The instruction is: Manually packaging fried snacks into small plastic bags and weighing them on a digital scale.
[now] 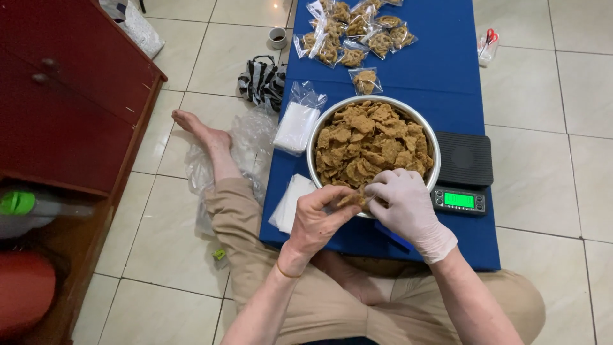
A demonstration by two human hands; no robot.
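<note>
I look down on a home floor turned snack-packing spot: pale floor tiles (543, 96), a red wooden cabinet (70, 96), a low blue table (440, 64) bearing a steel bowl of chips (373, 142), filled plastic bags (351, 35) and a digital scale (463, 172).

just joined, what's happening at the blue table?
A person sits cross-legged on the floor at a low blue table. The bare left hand and the gloved right hand meet at the near rim of a metal bowl full of brown chips, handling what looks like a small bag of chips between them. A scale with a lit green display sits right of the bowl. Filled bags lie at the far end, empty bags to the left.
</note>
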